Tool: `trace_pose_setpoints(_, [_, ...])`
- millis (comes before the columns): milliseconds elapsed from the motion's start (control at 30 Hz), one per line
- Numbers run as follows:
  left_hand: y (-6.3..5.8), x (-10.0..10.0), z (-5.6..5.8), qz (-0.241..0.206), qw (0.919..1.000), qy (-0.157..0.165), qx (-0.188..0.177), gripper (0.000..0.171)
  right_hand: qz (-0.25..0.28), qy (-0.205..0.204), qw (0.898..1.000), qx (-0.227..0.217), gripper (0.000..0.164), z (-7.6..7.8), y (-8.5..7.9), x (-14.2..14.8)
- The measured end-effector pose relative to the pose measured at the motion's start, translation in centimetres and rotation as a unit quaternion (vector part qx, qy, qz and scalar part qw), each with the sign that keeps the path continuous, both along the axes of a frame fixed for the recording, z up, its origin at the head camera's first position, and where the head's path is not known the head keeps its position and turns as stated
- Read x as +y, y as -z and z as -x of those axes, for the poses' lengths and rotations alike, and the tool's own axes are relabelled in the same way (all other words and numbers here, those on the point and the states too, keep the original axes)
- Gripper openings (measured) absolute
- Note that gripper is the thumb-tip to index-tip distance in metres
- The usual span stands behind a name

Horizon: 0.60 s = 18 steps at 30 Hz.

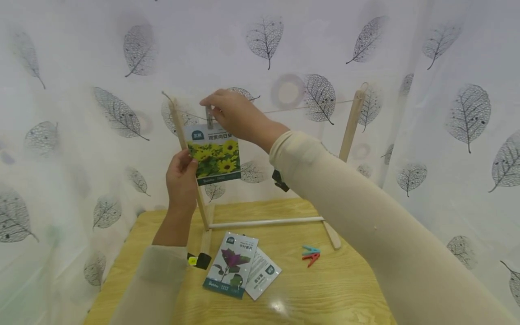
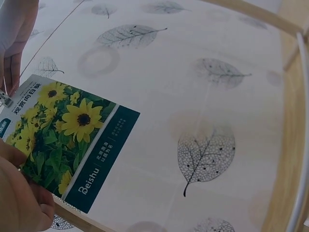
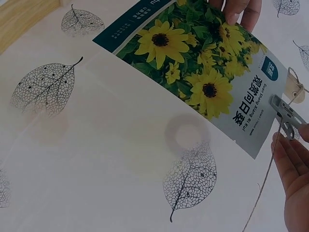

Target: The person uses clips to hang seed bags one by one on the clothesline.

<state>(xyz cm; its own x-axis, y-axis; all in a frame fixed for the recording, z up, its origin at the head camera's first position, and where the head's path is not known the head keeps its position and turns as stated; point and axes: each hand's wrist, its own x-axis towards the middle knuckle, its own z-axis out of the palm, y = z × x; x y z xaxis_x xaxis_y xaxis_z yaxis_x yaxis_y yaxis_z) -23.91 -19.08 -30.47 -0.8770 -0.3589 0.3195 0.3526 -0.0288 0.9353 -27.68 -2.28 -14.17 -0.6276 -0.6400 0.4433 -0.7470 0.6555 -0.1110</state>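
Note:
A seed packet with yellow sunflowers (image 1: 217,155) hangs upright at the left end of a thin string (image 1: 308,107). My left hand (image 1: 181,180) pinches the packet's left edge between thumb and fingers. At the packet's top edge, a grey clothespin (image 3: 288,114) has its jaws over the paper, right by the string. My right hand (image 1: 239,113) holds the clothespin's upper end with thumb and fingers. In the right wrist view, the string (image 3: 263,181) passes the clothespin near a wooden post's tip.
Wooden posts (image 1: 351,128) carry the string, and a white rod (image 1: 268,222) joins them low down. On the table (image 1: 317,293) lie a purple-leaf seed packet (image 1: 231,264), a white packet (image 1: 264,275) partly beneath it, a blue clothespin (image 1: 311,249) and a red clothespin (image 1: 311,258). A leaf-print curtain (image 1: 219,45) hangs behind.

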Motion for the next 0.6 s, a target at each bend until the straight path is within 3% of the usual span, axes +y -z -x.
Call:
trace_pose_setpoints(400, [0.33,-0.05,0.17,0.027,0.9992,-0.01,-0.026,0.037,0.015,-0.011,1.0,0.008,0.038,0.39,0.37,0.19])
trace_pose_setpoints(600, [0.46,-0.07,0.17,0.034,0.9984,-0.025,-0.038,0.039,0.017,0.009,1.0,-0.015,0.043,0.39,0.37,0.25])
